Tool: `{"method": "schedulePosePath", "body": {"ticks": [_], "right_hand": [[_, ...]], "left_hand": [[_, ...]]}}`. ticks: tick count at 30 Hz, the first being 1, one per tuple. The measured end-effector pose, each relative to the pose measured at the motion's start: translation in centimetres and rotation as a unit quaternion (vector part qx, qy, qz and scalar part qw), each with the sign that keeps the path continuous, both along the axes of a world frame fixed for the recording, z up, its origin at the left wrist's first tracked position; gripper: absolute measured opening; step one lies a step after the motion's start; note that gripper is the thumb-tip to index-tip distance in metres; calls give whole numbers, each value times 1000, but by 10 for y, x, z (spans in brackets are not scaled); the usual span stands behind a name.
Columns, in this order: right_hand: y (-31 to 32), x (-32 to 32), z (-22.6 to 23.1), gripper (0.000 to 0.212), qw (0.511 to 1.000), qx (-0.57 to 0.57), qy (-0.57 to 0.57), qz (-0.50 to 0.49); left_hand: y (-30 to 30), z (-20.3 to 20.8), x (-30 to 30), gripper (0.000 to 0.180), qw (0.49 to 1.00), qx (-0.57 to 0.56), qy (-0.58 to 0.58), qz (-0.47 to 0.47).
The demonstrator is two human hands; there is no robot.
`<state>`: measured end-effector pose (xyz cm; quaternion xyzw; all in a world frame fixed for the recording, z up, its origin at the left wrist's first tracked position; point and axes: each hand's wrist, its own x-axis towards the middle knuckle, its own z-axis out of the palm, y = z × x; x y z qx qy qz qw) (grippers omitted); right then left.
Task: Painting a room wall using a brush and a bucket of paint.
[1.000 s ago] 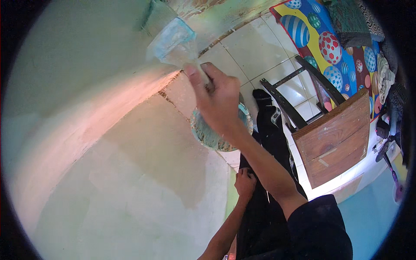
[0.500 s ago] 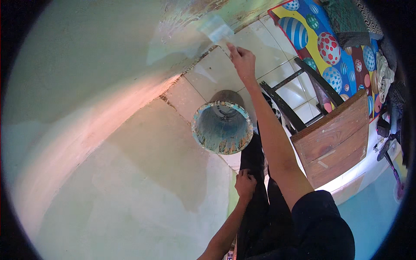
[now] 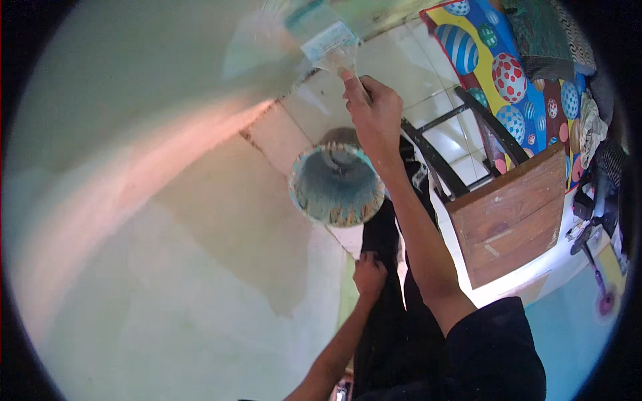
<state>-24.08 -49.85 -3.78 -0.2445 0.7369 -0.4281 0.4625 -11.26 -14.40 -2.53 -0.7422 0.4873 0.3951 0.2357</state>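
Observation:
A wide, pale paintbrush (image 3: 332, 48) is gripped by its handle in my right hand (image 3: 378, 117), with its broad head at the lower wall. Teal colour shows just beyond the brush head. My left hand (image 3: 369, 274) rests against my dark trouser leg with its fingers curled in, and no tool shows in it. Between my two arms and the wall stands a round bucket (image 3: 309, 206), its rim and inside crusted with dried paint. The pale green wall (image 3: 221, 281) fills the left side, with a duller patch on it.
A wooden stool (image 3: 511, 217) with dark legs is close to my right forearm. Behind it lies a colourful ball-patterned mat (image 3: 465, 50) with dark cloths (image 3: 538, 43) on top. White floor tiles (image 3: 394, 57) meet the wall. Assorted items (image 3: 592, 200) lie at the far right.
My right hand has come slightly nearer and its wrist has turned, so the brush head shows more clearly. The bucket and left hand sit a little lower and further left in view.

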Motion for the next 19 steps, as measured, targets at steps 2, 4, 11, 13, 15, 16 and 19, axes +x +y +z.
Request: {"method": "schedulePosePath", "body": {"ticks": [2, 4, 11, 13, 15, 16, 19], "right_hand": [[23, 8, 25, 44, 999, -17, -13, 50], [51, 16, 30, 39, 990, 5, -49, 133], [171, 35, -48, 28, 899, 22, 137, 416], [192, 49, -65, 20, 867, 72, 129, 475], [205, 56, -85, 18, 853, 65, 157, 493], [209, 60, -95, 17, 844, 56, 178, 503], [210, 74, -120, 24, 792, 65, 215, 568]], "left_hand": [[2, -1, 10, 25, 1000, -24, -11, -12], [6, -1, 18, 24, 999, -52, 4, -3], [40, -16, 35, 27, 979, -51, 27, 197], [54, -35, 57, 34, 923, -76, 76, 370], [43, -59, 72, 57, 798, -95, 167, 571], [36, -72, 85, 79, 718, -104, 221, 651], [13, -111, 120, 96, 555, -82, 363, 744]]}}
